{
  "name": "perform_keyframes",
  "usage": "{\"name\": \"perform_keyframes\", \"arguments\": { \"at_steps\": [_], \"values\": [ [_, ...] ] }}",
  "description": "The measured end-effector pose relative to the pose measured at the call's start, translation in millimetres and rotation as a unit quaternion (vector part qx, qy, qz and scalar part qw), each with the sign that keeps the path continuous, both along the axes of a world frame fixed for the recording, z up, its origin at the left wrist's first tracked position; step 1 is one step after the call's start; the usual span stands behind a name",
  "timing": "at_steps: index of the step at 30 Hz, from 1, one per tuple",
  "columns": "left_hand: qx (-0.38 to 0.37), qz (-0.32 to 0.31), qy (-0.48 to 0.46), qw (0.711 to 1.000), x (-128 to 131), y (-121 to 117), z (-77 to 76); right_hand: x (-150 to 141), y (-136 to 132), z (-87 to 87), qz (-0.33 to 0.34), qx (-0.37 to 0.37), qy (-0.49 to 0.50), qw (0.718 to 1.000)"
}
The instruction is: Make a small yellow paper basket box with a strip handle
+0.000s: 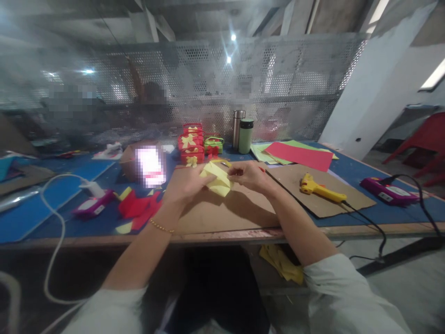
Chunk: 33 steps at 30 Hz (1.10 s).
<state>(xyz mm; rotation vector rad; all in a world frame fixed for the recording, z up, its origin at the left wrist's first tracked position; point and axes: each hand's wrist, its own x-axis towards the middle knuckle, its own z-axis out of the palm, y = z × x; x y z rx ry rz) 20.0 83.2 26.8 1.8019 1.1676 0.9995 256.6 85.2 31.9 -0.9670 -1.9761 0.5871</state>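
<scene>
A folded piece of yellow paper [219, 180] is held over the brown cardboard sheet by my left hand [189, 183], with the thumb on its near face. My right hand [251, 177] is closed at the paper's right edge, fingers pinched together. Something small, dark and reddish shows between those fingers, but I cannot make out what it is. Just behind the paper, a small grey pointed tip [225, 163] is visible, its other end hidden. Under both hands lies the cardboard sheet [222, 218].
Red and green paper boxes with yellow bows [190, 141] stand at the back, beside a green bottle [246, 137] and a steel flask. A yellow glue gun [321, 189] rests on cardboard at right. Red scraps [139, 206] and a purple power box [93, 204] lie left, with cables around.
</scene>
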Motion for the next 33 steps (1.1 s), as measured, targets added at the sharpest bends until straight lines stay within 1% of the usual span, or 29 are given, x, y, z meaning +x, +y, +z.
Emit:
{"name": "perform_keyframes", "arguments": {
  "at_steps": [2,4,8,13,19,22,25,29,31,33],
  "values": [
    [-0.001,-0.002,-0.003,1.0,1,2,-1.4,-1,1,-0.4,-0.007,0.031,-0.008,0.999],
    [-0.005,-0.006,-0.005,1.0,3,2,-1.2,-1,0,0.1,-0.003,0.041,-0.015,0.999],
    [0.006,-0.017,0.004,1.0,5,-5,4.9,-3,-5,4.1,0.017,0.037,-0.027,0.999],
    [0.04,-0.041,0.012,0.998,10,-14,13.3,-8,-8,6.5,-0.009,0.036,-0.031,0.999],
    [0.047,-0.049,0.011,0.998,10,-12,12.2,-10,-4,2.0,-0.017,0.029,-0.023,0.999],
    [0.042,-0.071,0.002,0.997,10,-11,11.3,-11,-3,-0.3,-0.014,0.039,-0.011,0.999],
    [0.018,-0.083,-0.023,0.996,12,-13,10.3,-11,-3,-1.7,-0.007,0.037,0.0,0.999],
    [-0.067,-0.099,-0.058,0.991,13,-16,6.8,-10,-6,-1.1,0.034,0.04,0.001,0.999],
    [-0.082,-0.106,-0.07,0.988,12,-15,4.8,-10,-8,-0.4,0.047,0.045,-0.002,0.998],
    [-0.082,-0.105,-0.081,0.988,10,-13,3.1,-9,-8,0.2,0.047,0.05,-0.007,0.998]
  ]
}}
